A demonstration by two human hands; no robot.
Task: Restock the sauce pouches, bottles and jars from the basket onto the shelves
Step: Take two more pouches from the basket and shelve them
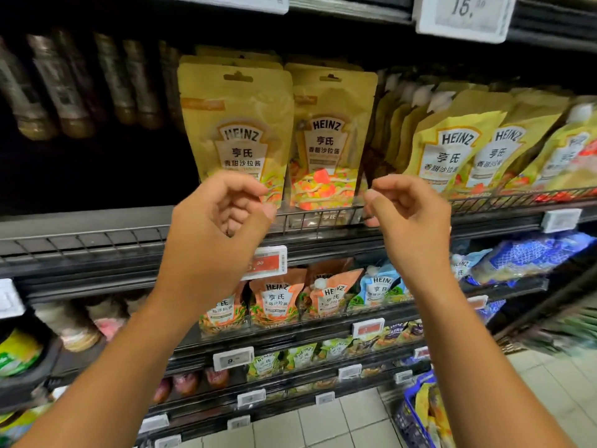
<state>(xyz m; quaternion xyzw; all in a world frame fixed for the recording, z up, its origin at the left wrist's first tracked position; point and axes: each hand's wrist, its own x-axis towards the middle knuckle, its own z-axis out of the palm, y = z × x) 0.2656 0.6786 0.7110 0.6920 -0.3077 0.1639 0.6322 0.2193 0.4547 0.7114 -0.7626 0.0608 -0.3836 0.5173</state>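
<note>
The shelf (pixel 97 234) spans the middle, and its wire rail fronts two rows of gold pouches (pixel 237 130) at twelve o'clock. The blue basket (pixel 412 415) at five o'clock is cut off by the frame edge, so its load is hard to judge. The left hand (pixel 219 218) and right hand (pixel 410 208) hover before the rail with fingers loosely curled, gripping nothing. A nudge could tip the tall front pouch forward over the low rail. The bottles (pixel 61 88) at ten o'clock are too dim to read.
</note>
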